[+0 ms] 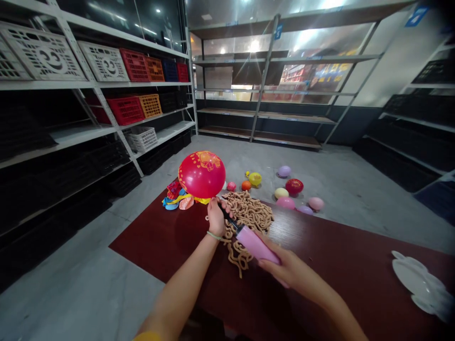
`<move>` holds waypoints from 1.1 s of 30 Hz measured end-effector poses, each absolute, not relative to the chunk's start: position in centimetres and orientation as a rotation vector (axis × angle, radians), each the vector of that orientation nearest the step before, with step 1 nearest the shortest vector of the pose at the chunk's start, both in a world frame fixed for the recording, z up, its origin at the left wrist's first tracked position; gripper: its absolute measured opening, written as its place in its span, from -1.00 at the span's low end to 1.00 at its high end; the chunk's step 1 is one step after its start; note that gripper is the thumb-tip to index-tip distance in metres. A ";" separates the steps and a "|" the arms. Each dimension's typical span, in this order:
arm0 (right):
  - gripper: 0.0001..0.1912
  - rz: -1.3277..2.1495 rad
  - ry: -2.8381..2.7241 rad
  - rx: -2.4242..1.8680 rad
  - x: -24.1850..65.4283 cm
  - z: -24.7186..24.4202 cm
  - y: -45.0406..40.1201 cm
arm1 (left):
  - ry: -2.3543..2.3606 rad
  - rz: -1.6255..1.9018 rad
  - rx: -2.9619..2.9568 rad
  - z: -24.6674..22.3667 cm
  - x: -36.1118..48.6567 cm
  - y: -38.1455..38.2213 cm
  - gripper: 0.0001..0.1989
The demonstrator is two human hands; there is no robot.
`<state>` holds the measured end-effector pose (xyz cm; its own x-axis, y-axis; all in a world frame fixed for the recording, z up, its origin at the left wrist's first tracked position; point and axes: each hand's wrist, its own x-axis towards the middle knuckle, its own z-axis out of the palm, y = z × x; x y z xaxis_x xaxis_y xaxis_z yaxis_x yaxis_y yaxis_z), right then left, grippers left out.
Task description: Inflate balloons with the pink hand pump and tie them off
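Fingers of your left hand (216,219) pinch the neck of the red balloon (202,174) onto the tip of the pink pump (256,244), whose long axis slants up from your right hand (286,271), clenched around its barrel.

Loose balloons (176,199) lying just left of a heap of unblown balloons (247,213) on the table (337,251), plates (419,284) sitting far right, blown balloons (294,187) resting on the floor (355,175) beyond, shelves (265,80) standing behind and leftward.
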<state>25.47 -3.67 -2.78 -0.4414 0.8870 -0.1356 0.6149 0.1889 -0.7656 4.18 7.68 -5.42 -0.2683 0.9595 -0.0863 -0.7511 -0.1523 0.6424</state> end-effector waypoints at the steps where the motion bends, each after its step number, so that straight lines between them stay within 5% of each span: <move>1: -0.23 1.187 -2.139 -1.406 26.6 -2.3 -3.6 | 0.695 1.736 0.395 -5.2 3.9 7.9 -0.84; 7: -0.23 1.336 -2.169 -1.377 30.5 -1.0 -3.6 | 0.736 1.841 0.298 -4.6 1.5 9.2 -0.90; 19: -0.27 0.668 -2.197 -1.600 23.3 -4.4 -4.0 | 0.803 1.736 0.444 -6.0 5.9 6.8 -0.81; 33: -0.29 1.320 -2.167 -1.404 31.6 -0.5 -3.7 | 0.776 1.852 0.280 -4.3 1.8 8.7 -0.90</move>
<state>31.60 -3.72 -0.54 -0.5087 0.8221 -0.2556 0.6041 0.1293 -0.7864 1.82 8.74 -4.29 -0.4130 0.8962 -0.1618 -0.7439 -0.2295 0.6277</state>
